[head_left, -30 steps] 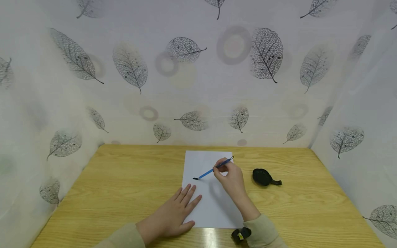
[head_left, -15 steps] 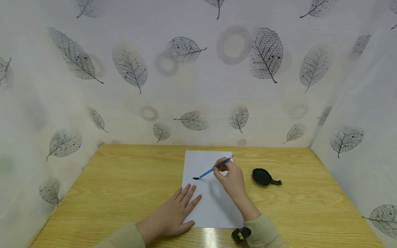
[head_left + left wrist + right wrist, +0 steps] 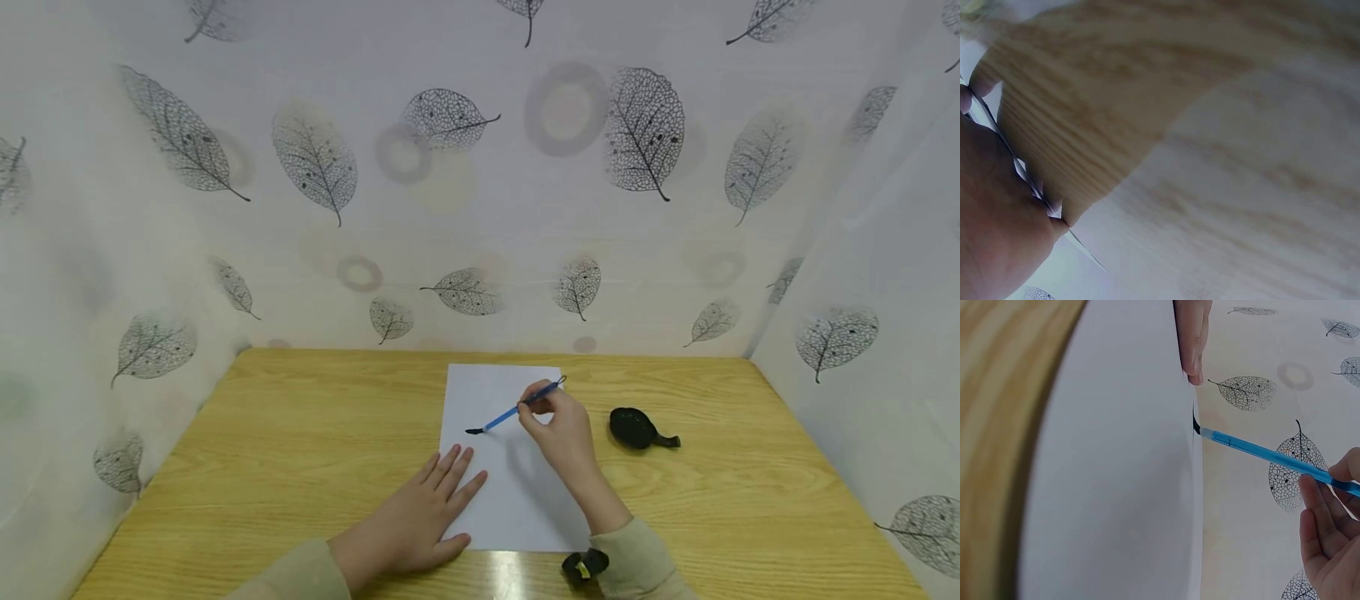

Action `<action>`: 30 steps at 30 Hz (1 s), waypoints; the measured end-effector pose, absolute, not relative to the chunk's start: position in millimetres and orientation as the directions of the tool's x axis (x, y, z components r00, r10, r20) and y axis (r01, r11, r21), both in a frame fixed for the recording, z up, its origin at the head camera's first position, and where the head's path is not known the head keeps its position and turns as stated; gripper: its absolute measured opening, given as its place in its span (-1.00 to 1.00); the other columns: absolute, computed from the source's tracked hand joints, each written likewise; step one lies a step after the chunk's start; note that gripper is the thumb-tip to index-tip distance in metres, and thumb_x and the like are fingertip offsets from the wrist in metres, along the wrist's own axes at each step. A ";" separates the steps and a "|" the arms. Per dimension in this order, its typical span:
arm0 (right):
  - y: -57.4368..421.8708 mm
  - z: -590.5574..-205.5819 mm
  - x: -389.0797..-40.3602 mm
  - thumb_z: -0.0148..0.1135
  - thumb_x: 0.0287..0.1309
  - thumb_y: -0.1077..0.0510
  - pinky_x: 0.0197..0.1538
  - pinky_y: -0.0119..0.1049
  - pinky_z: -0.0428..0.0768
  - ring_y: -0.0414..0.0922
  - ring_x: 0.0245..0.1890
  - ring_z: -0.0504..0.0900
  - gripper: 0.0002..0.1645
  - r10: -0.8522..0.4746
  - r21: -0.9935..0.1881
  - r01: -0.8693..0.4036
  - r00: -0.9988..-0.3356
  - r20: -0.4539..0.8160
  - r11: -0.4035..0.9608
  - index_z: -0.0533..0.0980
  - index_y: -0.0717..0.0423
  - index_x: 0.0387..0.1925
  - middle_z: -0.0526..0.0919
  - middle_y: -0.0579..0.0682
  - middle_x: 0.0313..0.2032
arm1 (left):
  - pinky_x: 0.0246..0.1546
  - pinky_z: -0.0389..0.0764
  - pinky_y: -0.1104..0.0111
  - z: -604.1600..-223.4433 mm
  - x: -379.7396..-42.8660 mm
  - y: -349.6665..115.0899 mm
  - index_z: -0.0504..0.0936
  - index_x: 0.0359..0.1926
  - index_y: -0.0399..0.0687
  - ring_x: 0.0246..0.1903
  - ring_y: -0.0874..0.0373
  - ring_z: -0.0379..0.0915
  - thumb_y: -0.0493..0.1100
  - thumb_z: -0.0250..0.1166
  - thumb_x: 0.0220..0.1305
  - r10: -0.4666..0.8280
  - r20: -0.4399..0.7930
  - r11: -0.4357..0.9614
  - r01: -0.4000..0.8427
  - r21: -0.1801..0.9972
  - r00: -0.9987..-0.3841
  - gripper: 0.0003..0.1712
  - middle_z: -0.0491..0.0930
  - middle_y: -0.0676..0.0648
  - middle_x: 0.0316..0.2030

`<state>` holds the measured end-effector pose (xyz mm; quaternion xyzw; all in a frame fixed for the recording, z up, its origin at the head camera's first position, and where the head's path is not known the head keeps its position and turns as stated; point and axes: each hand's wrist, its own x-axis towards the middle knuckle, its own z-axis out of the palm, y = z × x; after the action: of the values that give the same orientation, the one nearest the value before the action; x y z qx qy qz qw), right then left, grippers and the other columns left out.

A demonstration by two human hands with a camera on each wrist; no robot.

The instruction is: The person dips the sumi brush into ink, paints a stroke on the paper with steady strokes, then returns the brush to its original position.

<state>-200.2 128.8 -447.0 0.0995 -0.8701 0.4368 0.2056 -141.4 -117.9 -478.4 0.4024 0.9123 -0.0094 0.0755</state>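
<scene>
A white sheet of paper (image 3: 517,508) lies on the wooden table. My left hand (image 3: 431,508) rests on its left edge with fingers straight and spread; the left wrist view shows part of that hand (image 3: 997,219) beside the paper's thin edge. Between thumb and fingers, my right hand (image 3: 561,433) pinches a blue paintbrush (image 3: 502,417) above the right half of the sheet. Its dark bristles point left. In the right wrist view the paintbrush (image 3: 1260,450) has its black tip bent against the paper (image 3: 1110,456), with a short dark stroke at the tip.
Right of the paper sits a small black dish with a handle (image 3: 633,428). A black strap-like object (image 3: 585,567) is by the right sleeve at the paper's near edge. Leaf-printed curtains (image 3: 480,208) enclose the wooden table (image 3: 322,417) at the back and sides.
The right hand and paintbrush have shifted very slightly to the right, and more of the dark bristles or their mark shows at the tip. The left hand stays in place.
</scene>
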 end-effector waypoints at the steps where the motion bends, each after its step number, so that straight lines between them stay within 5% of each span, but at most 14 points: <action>1: 129.0 -446.9 -200.2 0.46 0.18 0.33 -0.16 0.08 0.76 -0.03 -0.34 0.83 -0.88 0.006 -0.720 -0.353 -0.896 0.444 0.598 0.68 0.11 -0.27 0.82 0.03 -0.33 | 0.65 0.15 -0.07 -479.0 -141.5 -118.5 0.05 0.72 0.07 0.70 -0.19 -0.14 0.40 -0.13 0.60 0.738 -0.134 0.672 0.737 0.065 -0.661 -0.11 -0.08 -0.25 0.71; 11: 133.5 -446.8 -200.3 0.44 0.18 0.34 -0.17 0.03 0.76 -0.01 -0.33 0.82 -0.89 0.014 -0.723 -0.346 -0.897 0.441 0.598 0.68 0.13 -0.26 0.82 0.05 -0.33 | 0.61 0.23 -0.09 -496.8 -144.8 -122.9 0.08 0.71 0.05 0.69 -0.22 -0.08 0.45 -0.30 0.62 0.771 -0.041 0.636 0.771 0.021 -0.635 -0.09 -0.04 -0.28 0.70; 23: 142.5 -447.9 -199.8 0.43 0.15 0.35 -0.22 -0.10 0.76 -0.01 -0.35 0.82 -0.89 0.040 -0.734 -0.339 -0.894 0.446 0.588 0.67 0.18 -0.27 0.82 0.06 -0.35 | 0.62 0.19 -0.11 -492.1 -143.9 -121.6 0.05 0.72 0.06 0.69 -0.23 -0.12 0.45 -0.27 0.61 0.757 -0.070 0.653 0.755 0.062 -0.649 -0.09 -0.06 -0.27 0.70; 30: 149.2 -448.4 -198.9 0.43 0.16 0.37 -0.20 -0.02 0.77 0.00 -0.34 0.82 -0.89 0.054 -0.745 -0.328 -0.898 0.437 0.581 0.67 0.18 -0.28 0.81 0.08 -0.34 | 0.63 0.17 -0.12 -486.7 -143.3 -120.1 0.04 0.72 0.05 0.70 -0.23 -0.14 0.43 -0.21 0.62 0.749 -0.100 0.662 0.746 0.075 -0.655 -0.10 -0.08 -0.28 0.71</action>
<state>-198.9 149.2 -448.4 0.0793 -0.8636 0.4505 0.2119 -143.3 -120.1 -486.7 0.4108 0.9096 0.0135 0.0610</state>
